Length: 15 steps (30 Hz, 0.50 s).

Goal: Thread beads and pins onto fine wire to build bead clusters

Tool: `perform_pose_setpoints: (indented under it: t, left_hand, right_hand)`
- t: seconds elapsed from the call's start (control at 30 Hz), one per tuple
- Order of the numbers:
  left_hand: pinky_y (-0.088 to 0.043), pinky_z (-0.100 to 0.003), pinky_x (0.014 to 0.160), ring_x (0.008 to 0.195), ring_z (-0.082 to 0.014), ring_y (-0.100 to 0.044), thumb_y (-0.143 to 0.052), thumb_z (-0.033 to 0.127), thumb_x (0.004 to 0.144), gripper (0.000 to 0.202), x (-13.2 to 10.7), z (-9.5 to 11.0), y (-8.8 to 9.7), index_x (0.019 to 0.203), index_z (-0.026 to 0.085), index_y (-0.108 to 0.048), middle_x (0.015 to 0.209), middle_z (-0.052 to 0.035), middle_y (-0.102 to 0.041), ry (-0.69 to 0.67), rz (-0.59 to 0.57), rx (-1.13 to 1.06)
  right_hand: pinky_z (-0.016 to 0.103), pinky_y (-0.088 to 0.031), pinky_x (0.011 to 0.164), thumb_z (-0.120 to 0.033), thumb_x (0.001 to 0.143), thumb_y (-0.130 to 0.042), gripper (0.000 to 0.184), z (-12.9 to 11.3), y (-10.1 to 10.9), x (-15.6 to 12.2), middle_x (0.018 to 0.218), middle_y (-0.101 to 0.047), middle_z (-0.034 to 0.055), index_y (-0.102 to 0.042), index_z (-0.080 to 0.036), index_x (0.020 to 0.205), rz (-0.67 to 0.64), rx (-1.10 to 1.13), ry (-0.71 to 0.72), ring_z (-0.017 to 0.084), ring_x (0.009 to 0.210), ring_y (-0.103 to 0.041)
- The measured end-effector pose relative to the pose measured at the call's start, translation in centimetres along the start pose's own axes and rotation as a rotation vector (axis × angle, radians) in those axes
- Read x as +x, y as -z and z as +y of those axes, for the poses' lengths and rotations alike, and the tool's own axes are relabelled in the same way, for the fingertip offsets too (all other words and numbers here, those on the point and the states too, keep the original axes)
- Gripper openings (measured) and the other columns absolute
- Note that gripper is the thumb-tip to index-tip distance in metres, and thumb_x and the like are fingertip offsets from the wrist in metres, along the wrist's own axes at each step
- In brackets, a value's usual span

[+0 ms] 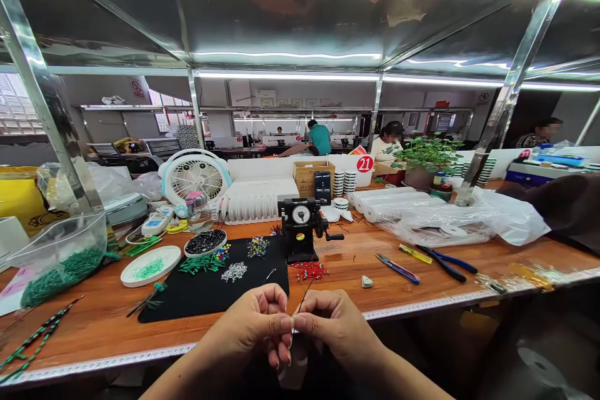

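Note:
Just beyond the table's front edge, my left hand [265,322] and my right hand [330,325] meet with their thumb tips nearly touching. Both pinch a thin dark cord [305,294], whose free end sticks up between them; the part inside the fingers is hidden. Past the hands lies a small pile of red pieces with green tips [310,271]. A black hand-cranked machine with a round dial [300,225] stands behind that pile. On the black mat [206,294] to the left are silvery small parts [234,272], multicoloured beads [257,247] and green pieces [201,264].
Tweezers [398,269], dark pliers with blue handles [450,262] and a yellow cutter [415,254] lie at the right. A white dish [150,266] and a bag of green pieces [63,269] sit left. Plastic-wrapped rolls [412,209] and a fan [194,181] stand behind. Other people work farther back.

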<state>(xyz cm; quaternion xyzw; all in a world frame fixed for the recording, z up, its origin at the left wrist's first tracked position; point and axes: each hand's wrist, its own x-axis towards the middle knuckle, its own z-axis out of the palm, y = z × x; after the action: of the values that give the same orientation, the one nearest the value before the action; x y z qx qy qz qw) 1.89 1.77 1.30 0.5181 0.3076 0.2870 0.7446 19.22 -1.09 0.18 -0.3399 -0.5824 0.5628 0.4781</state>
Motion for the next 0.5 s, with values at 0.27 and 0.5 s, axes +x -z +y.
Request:
perform_pose_setpoints:
  t: [0.27,0.5]
  left_hand:
    - [-0.043,-0.023,0.051,0.051,-0.0131,-0.058,-0.056,0.035,0.079,0.022,-1.8,1.4,-1.4,0.077,0.014,-0.063,0.059,-0.0016,-0.062,-0.086,0.211,0.627]
    - [-0.04,-0.023,0.06,0.062,-0.014,-0.055,-0.046,0.039,0.084,0.03,-2.4,1.4,-2.2,0.073,0.018,-0.064,0.066,-0.0015,-0.06,-0.264,0.312,0.917]
  right_hand:
    - [0.022,-0.034,0.054,-0.034,0.076,-0.065,0.022,-0.3,-0.2,-0.2,0.06,-0.054,-0.0009,-0.061,-0.014,0.067,0.143,-0.154,0.069,0.01,0.055,-0.045]
    - [0.025,-0.034,0.057,-0.036,0.075,-0.065,0.024,-0.5,-0.7,0.0,0.062,-0.054,-0.0001,-0.061,-0.014,0.065,0.211,-0.223,0.099,0.013,0.06,-0.046]
